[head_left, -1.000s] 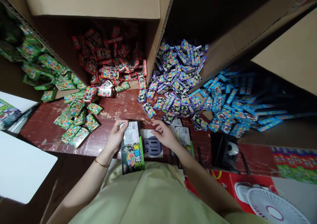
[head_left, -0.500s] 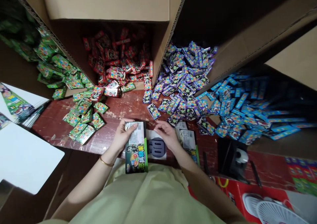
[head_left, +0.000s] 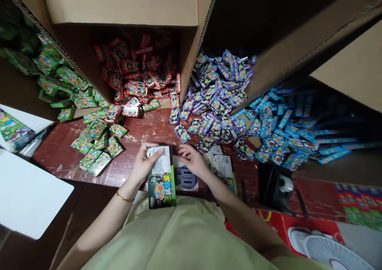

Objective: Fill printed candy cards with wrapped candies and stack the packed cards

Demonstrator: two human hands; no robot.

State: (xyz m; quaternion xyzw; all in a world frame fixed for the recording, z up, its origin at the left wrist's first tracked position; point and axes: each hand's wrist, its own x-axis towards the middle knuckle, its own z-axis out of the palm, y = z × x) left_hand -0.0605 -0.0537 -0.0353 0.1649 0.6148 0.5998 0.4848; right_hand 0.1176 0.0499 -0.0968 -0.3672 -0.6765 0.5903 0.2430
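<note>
On my feed, the left hand [head_left: 145, 164] grasps a black-and-green candy pack [head_left: 161, 188] at lower center of the frame, thumb across its pale label [head_left: 162, 164]. Right of it, I see the right hand [head_left: 193, 160], fingers loosely curled; whether they pinch anything, I cannot tell. Small purple boxes [head_left: 216, 99] lie heaped on the worktop [head_left: 143, 133], above center-right.

Black packet [head_left: 161, 185], green-edged, colourfully printed, held lengthwise, pale label [head_left: 164, 164] (seemingly barcoded) at far end

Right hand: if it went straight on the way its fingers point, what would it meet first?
Probably the upper right edge of the black packet in the left hand; depth is unclear, so the right hand might pass over it.
</note>
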